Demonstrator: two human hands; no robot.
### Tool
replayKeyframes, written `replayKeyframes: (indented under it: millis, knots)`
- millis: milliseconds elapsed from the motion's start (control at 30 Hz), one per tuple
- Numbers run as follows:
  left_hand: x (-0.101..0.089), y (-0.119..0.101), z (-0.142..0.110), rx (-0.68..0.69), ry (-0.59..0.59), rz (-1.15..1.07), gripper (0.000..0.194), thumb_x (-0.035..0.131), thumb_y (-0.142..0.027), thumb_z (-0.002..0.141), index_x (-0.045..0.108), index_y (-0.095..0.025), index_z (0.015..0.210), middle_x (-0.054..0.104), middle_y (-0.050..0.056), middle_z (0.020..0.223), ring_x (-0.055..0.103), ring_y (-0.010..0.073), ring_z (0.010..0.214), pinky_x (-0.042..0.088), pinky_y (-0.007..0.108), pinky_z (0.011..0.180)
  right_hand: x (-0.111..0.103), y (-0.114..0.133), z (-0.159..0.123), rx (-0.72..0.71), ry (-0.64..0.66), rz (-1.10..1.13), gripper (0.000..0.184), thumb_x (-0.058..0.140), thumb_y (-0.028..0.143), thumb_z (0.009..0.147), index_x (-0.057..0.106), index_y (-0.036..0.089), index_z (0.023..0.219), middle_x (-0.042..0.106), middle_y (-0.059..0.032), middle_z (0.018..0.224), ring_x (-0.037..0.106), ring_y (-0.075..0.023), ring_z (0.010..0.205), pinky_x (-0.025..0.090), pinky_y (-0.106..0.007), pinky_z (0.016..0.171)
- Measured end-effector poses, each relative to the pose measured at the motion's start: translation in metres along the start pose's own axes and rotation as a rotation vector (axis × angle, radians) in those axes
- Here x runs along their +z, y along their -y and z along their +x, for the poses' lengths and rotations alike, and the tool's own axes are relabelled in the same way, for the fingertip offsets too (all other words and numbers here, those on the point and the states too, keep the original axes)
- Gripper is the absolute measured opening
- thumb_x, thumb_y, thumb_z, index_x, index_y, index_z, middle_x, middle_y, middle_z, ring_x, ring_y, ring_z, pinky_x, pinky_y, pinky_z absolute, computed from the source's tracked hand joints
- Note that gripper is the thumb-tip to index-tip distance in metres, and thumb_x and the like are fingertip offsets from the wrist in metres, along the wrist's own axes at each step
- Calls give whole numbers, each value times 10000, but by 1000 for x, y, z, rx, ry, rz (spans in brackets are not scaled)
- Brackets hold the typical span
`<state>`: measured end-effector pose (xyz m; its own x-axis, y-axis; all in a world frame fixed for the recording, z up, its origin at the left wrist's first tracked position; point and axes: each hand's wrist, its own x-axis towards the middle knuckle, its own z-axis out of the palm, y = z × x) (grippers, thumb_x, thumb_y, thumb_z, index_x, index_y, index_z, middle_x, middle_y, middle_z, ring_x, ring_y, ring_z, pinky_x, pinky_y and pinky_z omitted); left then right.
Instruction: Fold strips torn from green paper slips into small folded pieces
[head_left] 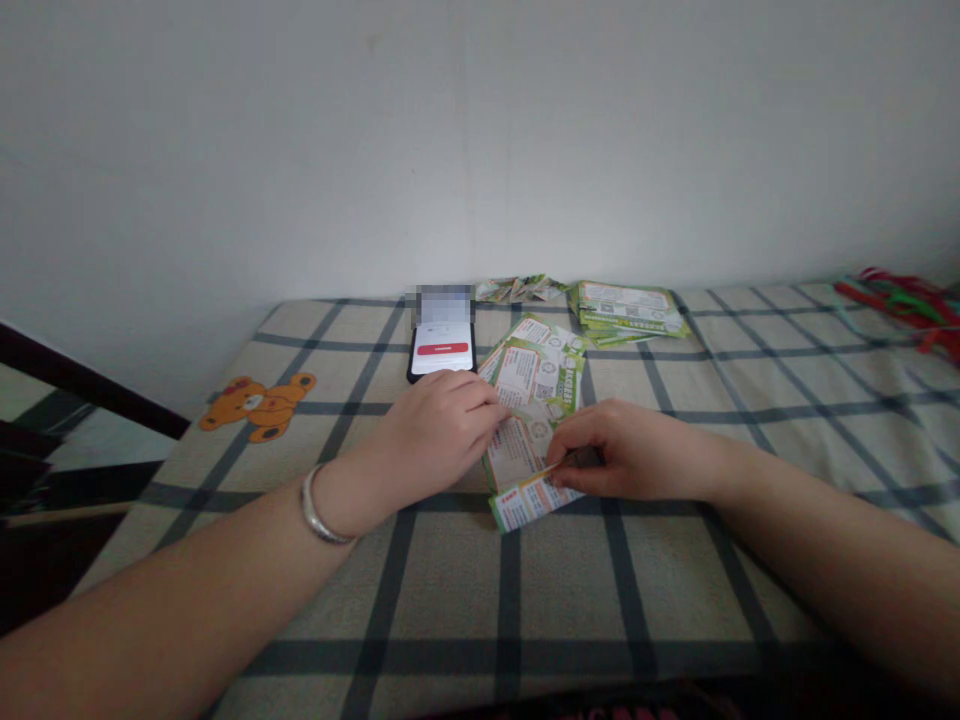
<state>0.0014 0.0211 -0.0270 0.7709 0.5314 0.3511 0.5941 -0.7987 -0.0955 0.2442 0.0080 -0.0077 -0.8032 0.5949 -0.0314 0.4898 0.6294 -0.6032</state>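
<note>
My left hand, with a silver bangle on its wrist, rests curled on the left edge of a green and white printed leaflet lying on the checked cloth, fingers pressed onto the paper. My right hand pinches the lower part of the same leaflet, where a folded strip sticks out toward me. More leaflets lie fanned under it.
A phone with a lit screen lies just beyond my left hand. A stack of the same leaflets and some folded ones sit near the wall. Red and green ribbons lie far right. A bear print marks the cloth's left side.
</note>
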Motion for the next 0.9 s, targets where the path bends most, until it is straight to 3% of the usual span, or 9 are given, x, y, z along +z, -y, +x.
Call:
replayKeyframes:
  millis: [233, 367, 600, 900]
  knots:
    - [-1, -2, -2, -80, -49, -42, 229, 498, -170, 897, 660, -164, 1059, 686, 57, 968, 607, 231, 941, 497, 409, 856, -2, 5, 4, 226, -51, -117, 175, 584, 325, 857, 693, 200, 803, 610, 40, 604, 469, -65, 500, 308, -205, 474]
    - [-5, -3, -3, -189, -112, 2, 211, 478, -170, 884, 672, -161, 966, 690, 67, 877, 627, 227, 879, 500, 390, 808, -5, 8, 5, 319, -35, -150, 182, 583, 332, 852, 695, 200, 796, 577, 41, 548, 427, -63, 456, 266, -221, 455]
    - [-11, -7, -1, -170, -73, 58, 198, 488, -200, 859, 684, -180, 846, 694, 41, 759, 656, 212, 763, 490, 381, 753, -5, 5, 5, 324, -138, -298, 172, 588, 338, 852, 685, 217, 778, 581, 38, 552, 431, -71, 462, 231, -244, 474]
    - [-13, -10, 0, -180, -40, 75, 230, 449, -225, 895, 668, -180, 842, 669, 29, 718, 639, 211, 726, 464, 371, 706, 3, -4, 12, 338, -285, -393, 182, 630, 400, 832, 672, 233, 773, 650, 16, 675, 525, -122, 600, 262, -255, 532]
